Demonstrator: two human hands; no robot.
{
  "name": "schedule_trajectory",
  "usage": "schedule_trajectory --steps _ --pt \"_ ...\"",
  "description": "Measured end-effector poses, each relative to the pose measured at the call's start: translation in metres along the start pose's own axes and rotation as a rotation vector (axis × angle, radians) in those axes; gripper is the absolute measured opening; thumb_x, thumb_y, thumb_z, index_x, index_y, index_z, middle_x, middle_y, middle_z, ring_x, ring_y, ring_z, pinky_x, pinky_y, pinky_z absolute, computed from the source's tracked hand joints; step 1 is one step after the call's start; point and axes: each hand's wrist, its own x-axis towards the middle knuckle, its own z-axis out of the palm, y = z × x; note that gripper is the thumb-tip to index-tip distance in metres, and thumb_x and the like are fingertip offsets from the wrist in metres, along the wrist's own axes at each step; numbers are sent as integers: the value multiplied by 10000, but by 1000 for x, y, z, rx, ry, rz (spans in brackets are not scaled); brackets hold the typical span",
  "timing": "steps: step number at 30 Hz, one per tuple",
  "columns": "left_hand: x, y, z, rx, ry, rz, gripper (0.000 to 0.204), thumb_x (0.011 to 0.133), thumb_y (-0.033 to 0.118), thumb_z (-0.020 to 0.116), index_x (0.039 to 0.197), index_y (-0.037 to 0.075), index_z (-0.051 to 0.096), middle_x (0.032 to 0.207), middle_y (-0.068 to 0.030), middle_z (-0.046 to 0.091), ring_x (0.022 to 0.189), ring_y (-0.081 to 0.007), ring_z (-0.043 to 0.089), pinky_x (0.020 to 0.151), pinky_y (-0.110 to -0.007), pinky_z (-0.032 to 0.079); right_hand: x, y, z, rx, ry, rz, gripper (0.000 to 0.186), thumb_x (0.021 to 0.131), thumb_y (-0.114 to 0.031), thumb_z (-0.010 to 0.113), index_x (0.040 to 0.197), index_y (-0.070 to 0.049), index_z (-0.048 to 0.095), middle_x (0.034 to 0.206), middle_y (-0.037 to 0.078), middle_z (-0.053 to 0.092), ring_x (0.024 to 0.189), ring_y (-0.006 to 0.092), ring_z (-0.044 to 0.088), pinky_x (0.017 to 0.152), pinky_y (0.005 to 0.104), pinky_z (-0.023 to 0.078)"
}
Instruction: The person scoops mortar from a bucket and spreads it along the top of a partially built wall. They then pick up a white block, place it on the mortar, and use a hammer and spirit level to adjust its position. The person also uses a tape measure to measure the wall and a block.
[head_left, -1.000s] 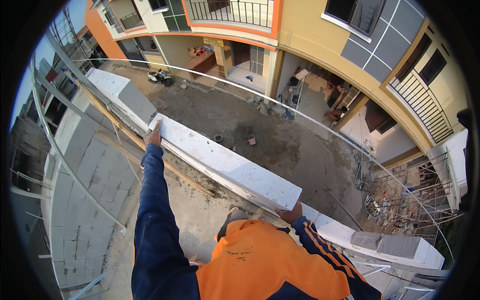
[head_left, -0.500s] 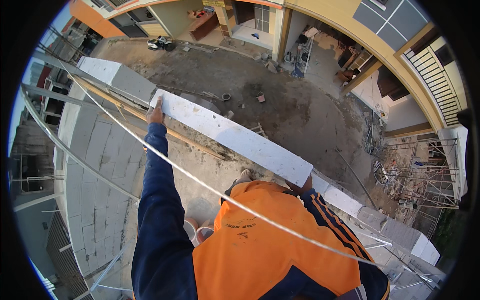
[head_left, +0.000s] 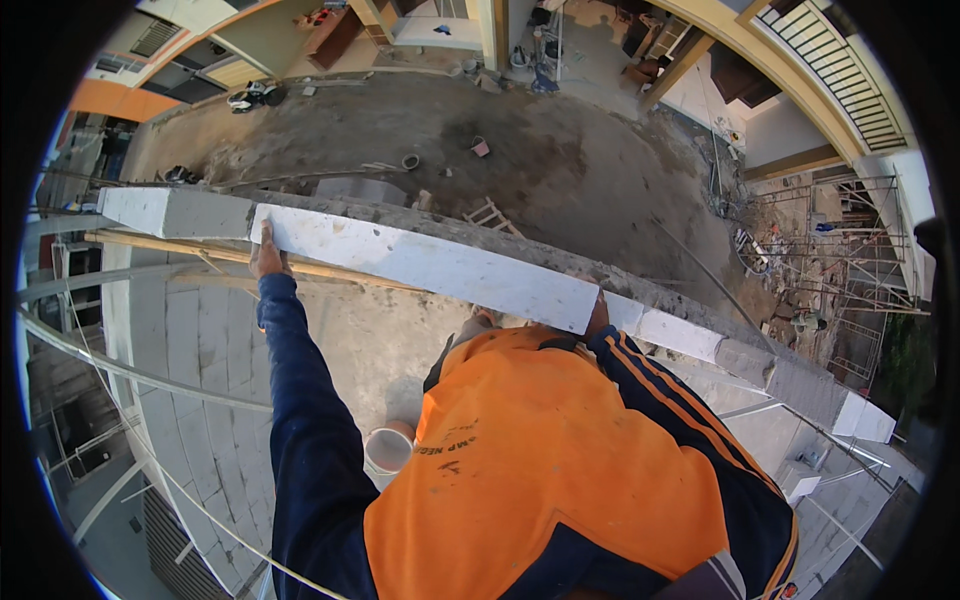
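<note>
A long white lightweight concrete block (head_left: 420, 265) lies along the top of the wall, gripped at both ends. My left hand (head_left: 268, 254) is closed on its left end, thumb up over the near edge. At the right end, my right hand (head_left: 599, 314) holds the block's end face; most of its fingers are hidden. A grey-sided block (head_left: 210, 214) adjoins on the left, close against the held one. To the right, more pale blocks (head_left: 680, 334) continue the row. Rough grey mortar (head_left: 560, 262) shows along the far side of the block.
A wooden pole (head_left: 160, 243) runs beside the wall on the near side. A bucket (head_left: 388, 450) stands by my left arm. Beyond the wall the ground lies far below, with a small ladder-like frame (head_left: 492, 216) and scaffolding (head_left: 850, 235). A thin rope (head_left: 190, 497) crosses at lower left.
The block has come down from a raised, slanted position onto the line of the wall top, both hands still on it. The view has also shifted, and the rope no longer crosses my body diagonally.
</note>
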Motion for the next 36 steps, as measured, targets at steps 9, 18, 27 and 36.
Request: schedule_trajectory --steps 9,18,27,36 --pt "-6 0 2 -50 -36 43 425 898 257 716 1225 -2 634 1129 -39 657 956 -132 627 799 -267 517 0 -1 -2 -22 11 9 459 797 -349 708 1145 -56 653 1180 195 603 1140 380 533 1024 516 386" --pt "-7 -2 4 -6 11 42 444 907 271 705 1229 -24 623 1126 -61 662 940 -142 637 786 -272 530 4 -3 -1 -53 5 70 441 797 -330 699 1138 -53 653 1198 200 595 1152 375 528 1033 527 373" --pt "-11 -16 12 176 137 359 507 895 381 704 1125 -70 676 961 -95 712 802 -150 639 736 -281 505 -1 -11 5 -98 -65 111 406 766 -373 704 1077 -111 689 1120 128 661 1084 355 585 1022 497 395" --pt "-90 6 29 560 101 954 822 814 461 737 1391 -57 461 1418 -302 450 1357 -378 418 1109 -421 351 -8 -26 18 -286 -204 355 499 829 -451 648 1182 -100 653 1188 127 661 1137 354 575 996 461 432"
